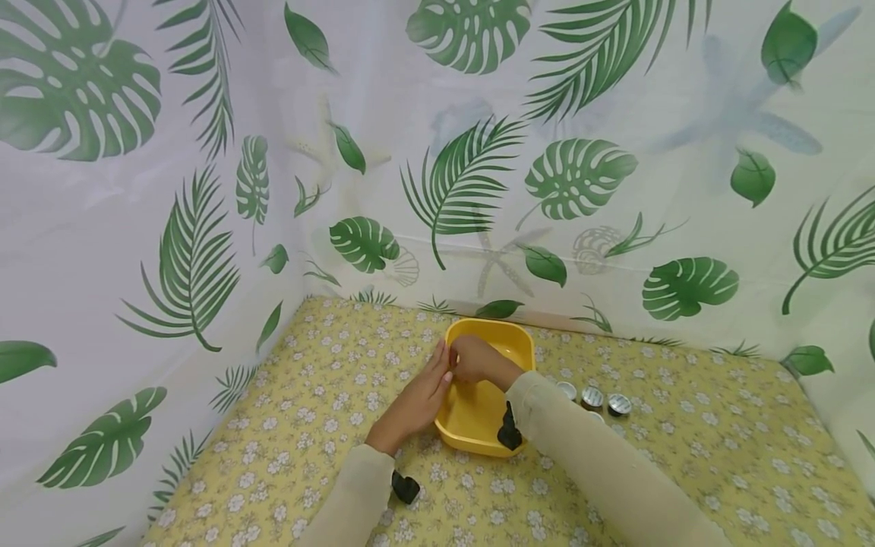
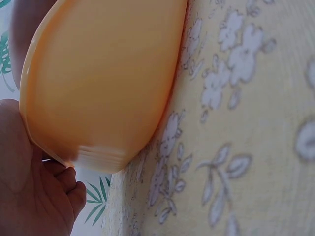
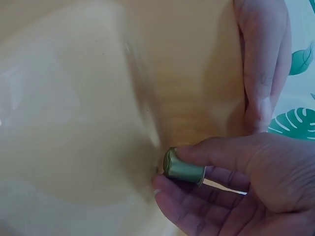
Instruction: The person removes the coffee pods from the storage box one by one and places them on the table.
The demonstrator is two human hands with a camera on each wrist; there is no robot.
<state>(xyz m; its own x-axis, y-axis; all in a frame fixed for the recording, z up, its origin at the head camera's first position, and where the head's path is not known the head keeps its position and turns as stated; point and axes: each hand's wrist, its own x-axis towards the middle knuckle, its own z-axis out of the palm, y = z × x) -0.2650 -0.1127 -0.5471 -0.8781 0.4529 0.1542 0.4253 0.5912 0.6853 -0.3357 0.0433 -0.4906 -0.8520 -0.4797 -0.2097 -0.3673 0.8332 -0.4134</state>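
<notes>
A yellow plastic basin (image 1: 481, 414) stands on the floral cloth. My left hand (image 1: 420, 395) grips its left rim near the far corner; in the left wrist view, curled fingers (image 2: 69, 179) sit at the edge of the basin wall (image 2: 108, 73). Reaching inside over the basin, my right hand (image 1: 478, 358) pinches a small green coffee capsule (image 3: 184, 168) between thumb and fingers, close to the inner wall at that corner. The capsule is hidden behind the hand in the head view.
To the right of the basin lie several more capsules (image 1: 592, 396) with silvery lids up, partly covered by the right sleeve (image 1: 581, 433). Leaf-printed white sheets (image 1: 472, 281) rise behind and at the left of the floral cloth (image 1: 328, 365).
</notes>
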